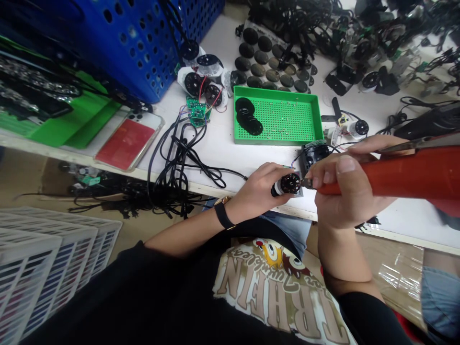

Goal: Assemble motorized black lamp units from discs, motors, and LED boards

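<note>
Near the table's front edge, my left hand (257, 191) is closed around a small round part with a black top and white side (289, 183). My right hand (345, 191) grips an orange electric screwdriver (406, 172), its metal bit pointing left at the part's black top. Whether the bit touches a screw cannot be made out. Just behind the hands sits a black housing (314, 155), partly covered by the right hand. A green perforated tray (278, 141) beyond holds black discs (247, 117) and several small loose screws.
Wired white-and-black parts with a green circuit board (197, 111) and coiled black cables (183, 153) lie left of the tray. A red-backed phone (124, 143) lies near a blue basket (143, 52). Dark oval pieces (257, 69) and heaped cables (377, 38) fill the back. White crates (72, 235) stand below left.
</note>
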`<state>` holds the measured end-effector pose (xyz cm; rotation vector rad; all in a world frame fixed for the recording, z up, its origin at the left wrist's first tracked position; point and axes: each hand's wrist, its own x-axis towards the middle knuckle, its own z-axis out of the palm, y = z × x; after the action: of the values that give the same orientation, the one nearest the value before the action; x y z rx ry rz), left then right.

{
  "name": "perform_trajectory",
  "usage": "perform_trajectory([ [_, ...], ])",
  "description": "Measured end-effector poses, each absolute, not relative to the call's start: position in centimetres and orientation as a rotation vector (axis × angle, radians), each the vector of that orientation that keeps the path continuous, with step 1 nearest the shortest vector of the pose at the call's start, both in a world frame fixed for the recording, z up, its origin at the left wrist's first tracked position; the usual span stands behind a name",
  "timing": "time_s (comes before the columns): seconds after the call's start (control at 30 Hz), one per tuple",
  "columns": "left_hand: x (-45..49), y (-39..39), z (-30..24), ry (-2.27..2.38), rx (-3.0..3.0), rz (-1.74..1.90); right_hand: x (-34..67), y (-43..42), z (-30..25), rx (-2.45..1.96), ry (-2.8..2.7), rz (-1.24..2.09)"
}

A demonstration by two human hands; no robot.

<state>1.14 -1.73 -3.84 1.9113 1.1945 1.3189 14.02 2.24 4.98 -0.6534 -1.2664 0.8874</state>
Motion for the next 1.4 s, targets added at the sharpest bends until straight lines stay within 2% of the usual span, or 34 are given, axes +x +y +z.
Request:
perform_trajectory([
  [0.53,0.7,-1.6,-3.7,1.200,1.939,1.253,14.1,3.0,5.7,-0.620,-1.246,0.965],
  [0.8,1.0,-2.1,-4.0,1.210,2.024,1.204,17.9,7.5,4.9,-0.743,-1.108,0.606],
  [1.07,1.2,-1.8,-2.5,1.165,1.996,1.325,22.1,8.3,2.9,-0.949,-1.437,0.659],
  [1.17,1.5,-2.1,-2.2,1.202,1.933,1.357,22.1,6.5,2.9,-1.045,-1.529,0.508],
  [1.27,1.9,-2.4,-2.2,1.239,1.838,1.377,21.6,3.9,2.8,-1.060,-1.509,0.168],
  [1.33,2.0,-2.5,-2.1,1.221,1.806,1.394,21.3,2.1,2.3,-1.024,-1.676,0.011],
  [1.4,2.0,-2.6,-2.1,1.183,1.790,1.406,21.0,0.6,1.5,-1.013,-1.946,0.010],
])
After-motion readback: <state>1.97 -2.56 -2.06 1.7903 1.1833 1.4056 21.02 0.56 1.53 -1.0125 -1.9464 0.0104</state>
